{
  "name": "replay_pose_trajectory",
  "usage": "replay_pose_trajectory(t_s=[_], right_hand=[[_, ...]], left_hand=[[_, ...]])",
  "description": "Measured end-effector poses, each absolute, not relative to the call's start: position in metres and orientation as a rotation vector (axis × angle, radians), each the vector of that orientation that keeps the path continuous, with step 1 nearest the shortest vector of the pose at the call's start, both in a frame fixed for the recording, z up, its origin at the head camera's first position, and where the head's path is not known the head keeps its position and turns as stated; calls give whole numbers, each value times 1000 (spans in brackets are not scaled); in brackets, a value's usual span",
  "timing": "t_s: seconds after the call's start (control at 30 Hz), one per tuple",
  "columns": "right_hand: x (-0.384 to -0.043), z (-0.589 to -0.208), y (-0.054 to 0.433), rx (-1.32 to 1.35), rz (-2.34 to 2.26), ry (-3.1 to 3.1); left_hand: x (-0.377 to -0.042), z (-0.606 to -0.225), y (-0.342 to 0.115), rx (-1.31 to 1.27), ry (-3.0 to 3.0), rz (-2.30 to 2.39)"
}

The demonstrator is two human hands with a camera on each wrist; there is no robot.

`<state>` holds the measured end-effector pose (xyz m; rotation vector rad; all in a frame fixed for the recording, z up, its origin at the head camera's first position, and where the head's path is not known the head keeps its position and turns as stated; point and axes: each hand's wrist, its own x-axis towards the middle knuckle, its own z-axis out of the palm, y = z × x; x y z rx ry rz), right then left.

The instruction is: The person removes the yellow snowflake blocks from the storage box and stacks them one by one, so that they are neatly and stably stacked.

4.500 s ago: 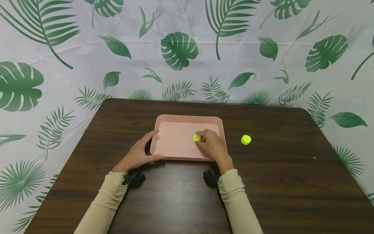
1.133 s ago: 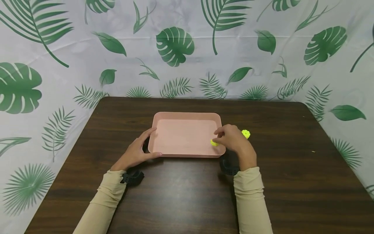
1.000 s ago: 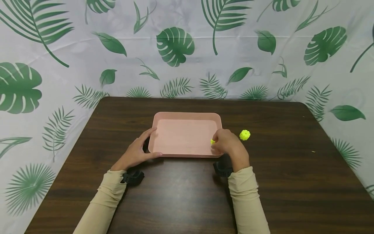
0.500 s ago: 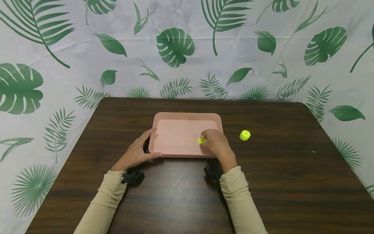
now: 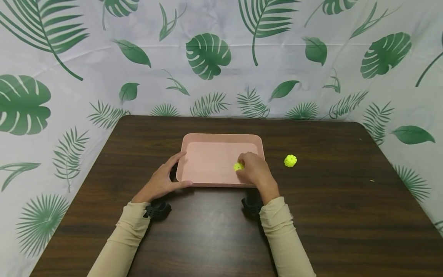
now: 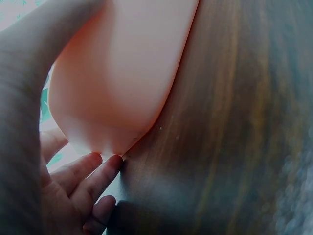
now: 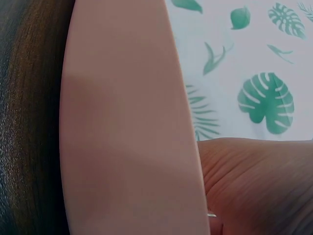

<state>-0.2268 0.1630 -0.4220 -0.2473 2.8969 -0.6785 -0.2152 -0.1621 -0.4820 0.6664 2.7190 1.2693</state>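
A shallow pink tray (image 5: pixel 207 163) lies on the dark wooden table. My left hand (image 5: pixel 160 181) holds its left end, thumb on the near rim and fingers along the side; in the left wrist view, fingertips (image 6: pixel 113 160) press the tray's end wall. Over the tray's right half, my right hand (image 5: pixel 256 173) pinches a small bright yellow, notched, flower-shaped piece (image 5: pixel 237 166). Part of this piece is hidden behind the fingers. In the right wrist view the tray wall (image 7: pixel 127 122) covers the fingertips and the piece. A second yellow piece (image 5: pixel 290 161) sits on the table right of the tray.
The wooden table (image 5: pixel 214 231) extends in front of the tray and to both sides. A tiny pale speck (image 5: pixel 372 180) lies far right. Behind the table hangs a white cloth (image 5: pixel 214 23) printed with green leaves. Black bands (image 5: pixel 158 211) are worn on both wrists.
Over the last second my right hand has moved left from the tray's right end, carrying the yellow piece. In the last half second it barely moves. My left hand keeps its place.
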Motion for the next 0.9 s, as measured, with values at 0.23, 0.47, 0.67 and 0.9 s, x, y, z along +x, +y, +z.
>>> replay_pose_trajectory(t_s=[0.23,0.47,0.67,0.9], right_hand=[[-227,-425,161,-334,-690,2923],[-229,-427,160,-404,-708,2904],[-230,-427,161,-463,-717,2898],[-233,-428,161,-502,-726,2932]], left_hand=[[-215,-483,-162,658,2726,1256],[-216,-482,-162,654,2731,1245],[-216,-481,-163,651,2725,1248],[-216,-480,-162,648,2723,1250]])
